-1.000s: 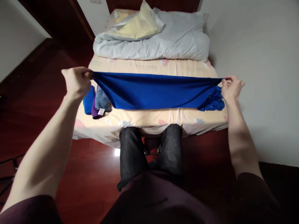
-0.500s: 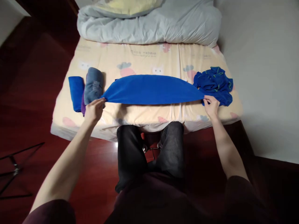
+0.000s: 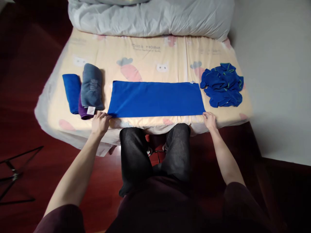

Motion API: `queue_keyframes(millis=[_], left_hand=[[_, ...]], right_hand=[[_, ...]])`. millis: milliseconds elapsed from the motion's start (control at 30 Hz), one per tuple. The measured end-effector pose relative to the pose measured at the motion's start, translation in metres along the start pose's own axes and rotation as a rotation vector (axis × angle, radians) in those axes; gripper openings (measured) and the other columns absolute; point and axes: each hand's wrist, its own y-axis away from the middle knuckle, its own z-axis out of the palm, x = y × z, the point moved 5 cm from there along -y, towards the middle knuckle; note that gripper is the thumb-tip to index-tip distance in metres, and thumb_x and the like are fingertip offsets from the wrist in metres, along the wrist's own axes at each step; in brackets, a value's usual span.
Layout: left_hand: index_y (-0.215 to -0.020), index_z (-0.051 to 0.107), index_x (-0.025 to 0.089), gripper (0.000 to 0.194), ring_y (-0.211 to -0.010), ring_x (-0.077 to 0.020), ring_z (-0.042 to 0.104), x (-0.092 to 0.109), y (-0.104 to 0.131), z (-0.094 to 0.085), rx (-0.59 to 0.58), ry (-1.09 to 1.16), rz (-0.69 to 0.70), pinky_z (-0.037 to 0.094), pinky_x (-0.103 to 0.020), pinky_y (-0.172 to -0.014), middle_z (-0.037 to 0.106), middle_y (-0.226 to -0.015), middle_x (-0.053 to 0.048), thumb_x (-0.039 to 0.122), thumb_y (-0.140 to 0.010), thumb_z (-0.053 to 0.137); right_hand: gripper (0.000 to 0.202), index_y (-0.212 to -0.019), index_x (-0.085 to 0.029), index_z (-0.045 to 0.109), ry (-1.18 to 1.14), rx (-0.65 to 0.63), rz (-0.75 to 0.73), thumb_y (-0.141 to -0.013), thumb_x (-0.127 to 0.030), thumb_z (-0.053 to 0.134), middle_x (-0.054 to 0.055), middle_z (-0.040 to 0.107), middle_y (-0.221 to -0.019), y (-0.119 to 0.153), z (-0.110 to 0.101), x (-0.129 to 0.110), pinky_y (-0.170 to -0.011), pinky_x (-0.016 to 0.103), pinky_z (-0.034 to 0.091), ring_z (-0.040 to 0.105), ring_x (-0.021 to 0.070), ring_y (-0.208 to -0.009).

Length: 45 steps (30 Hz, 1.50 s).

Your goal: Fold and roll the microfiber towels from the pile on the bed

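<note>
A blue towel [image 3: 156, 99] lies flat on the bed as a long rectangle, its near edge close to the edge of the mattress. My left hand [image 3: 100, 123] pinches its near left corner, and my right hand [image 3: 210, 121] pinches the near right corner. Beside my left hand lie a folded grey towel [image 3: 91, 87] with a white tag, a folded purple towel [image 3: 84, 111] partly under it, and a folded blue towel [image 3: 71, 94]. Beyond my right hand is a crumpled heap of blue cloth [image 3: 222, 85] with green edging.
The bed [image 3: 150, 66] has a pale sheet printed with carrots and rabbits. A bunched grey quilt [image 3: 150, 19] lies across its far end. A wall [image 3: 274, 81] rises on the right. Black metal legs [image 3: 15, 174] stand on the dark red floor at left.
The towel, bowed and held taut before, now lies flat on the sheet. Both hands have come down towards the near bed edge, still at its corners. The view has tilted slightly down.
</note>
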Motion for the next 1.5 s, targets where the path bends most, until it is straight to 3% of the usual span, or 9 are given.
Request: queue_keyframes(millis=[233,400,600,733,833,1000,1200,1367,1500], left_hand=[[-0.111,0.08,0.013,0.043,-0.107,-0.0286,0.054,0.001,0.034,-0.001,-0.014,-0.021,0.005,0.041,-0.041,-0.094,0.073,-0.111,-0.016,0.022,-0.1,0.039],[-0.114,0.078,0.009,0.043,-0.118,-0.0386,0.055,0.022,0.029,-0.011,-0.121,-0.043,-0.038,0.045,-0.052,-0.097,0.07,-0.127,-0.024,0.015,-0.093,0.041],[-0.158,0.054,0.02,0.059,-0.159,-0.038,0.031,0.115,-0.029,-0.035,0.109,0.221,0.054,0.029,-0.06,-0.128,0.043,-0.168,-0.015,0.029,-0.101,0.039],[-0.17,0.035,0.016,0.07,-0.168,-0.0368,0.011,0.172,-0.059,-0.001,0.13,0.325,0.076,0.013,-0.063,-0.134,0.025,-0.179,-0.015,0.045,-0.106,0.037],[-0.172,0.029,0.014,0.073,-0.169,-0.0351,0.008,0.182,-0.059,0.037,0.088,0.355,0.011,0.009,-0.062,-0.136,0.02,-0.18,-0.015,0.048,-0.107,0.031],[-0.173,0.027,0.014,0.075,-0.17,-0.0317,0.006,0.174,-0.051,0.061,0.094,0.362,-0.006,0.004,-0.057,-0.137,0.013,-0.182,-0.012,0.053,-0.109,0.028],[-0.171,0.033,0.014,0.075,-0.17,-0.0318,0.008,0.158,-0.051,0.06,0.129,0.401,-0.028,0.003,-0.055,-0.138,0.015,-0.181,-0.012,0.054,-0.108,0.035],[-0.17,0.033,0.012,0.078,-0.17,-0.0346,0.005,0.099,-0.029,0.058,0.178,0.404,-0.237,0.002,-0.061,-0.136,0.015,-0.181,-0.015,0.055,-0.106,0.038],[-0.171,0.029,0.009,0.082,-0.169,-0.0356,0.004,0.054,-0.001,0.057,0.208,0.368,-0.356,0.005,-0.063,-0.135,0.013,-0.181,-0.019,0.058,-0.105,0.037]], right_hand=[[0.024,-0.095,-0.017,0.078,0.058,-0.034,-0.004,-0.091,-0.016,0.053,0.018,0.078,-0.117,0.028,-0.001,-0.009,-0.114,0.048,0.055,0.07,0.0304,-0.116],[0.033,-0.107,-0.013,0.08,0.144,-0.094,0.025,-0.085,-0.009,0.057,0.023,0.077,-0.12,0.019,0.002,-0.044,-0.119,0.066,0.043,0.06,0.0396,-0.129],[0.054,-0.151,-0.014,0.061,-0.121,-0.109,-0.175,-0.099,-0.019,0.048,0.013,0.045,-0.169,-0.011,0.068,-0.204,-0.131,0.069,0.017,0.026,0.0403,-0.161],[0.06,-0.167,-0.026,0.043,-0.127,-0.242,-0.358,-0.107,-0.022,0.045,-0.002,0.041,-0.173,-0.009,0.149,-0.316,-0.138,0.057,0.005,0.01,0.0263,-0.168],[0.059,-0.168,-0.024,0.041,-0.107,-0.352,-0.373,-0.109,-0.026,0.045,-0.002,0.036,-0.176,0.0,0.194,-0.342,-0.138,0.051,0.007,0.015,0.023,-0.168],[0.062,-0.169,-0.014,0.038,-0.02,-0.37,-0.359,-0.112,-0.04,0.04,0.003,0.021,-0.18,-0.001,0.201,-0.3,-0.139,0.046,0.004,0.015,0.0217,-0.169],[0.067,-0.172,-0.017,0.03,0.099,-0.305,-0.135,-0.112,-0.047,0.031,0.005,0.018,-0.181,-0.028,0.142,-0.186,-0.139,0.051,0.005,0.012,0.0232,-0.17],[0.07,-0.173,-0.012,0.026,0.246,-0.189,0.093,-0.112,-0.046,0.026,0.01,0.015,-0.181,-0.024,0.079,-0.077,-0.138,0.053,0.008,0.012,0.0251,-0.17],[0.068,-0.173,-0.011,0.025,0.336,-0.125,0.143,-0.112,-0.042,0.022,0.011,0.018,-0.181,-0.012,0.058,-0.043,-0.138,0.052,0.01,0.014,0.0232,-0.169]])
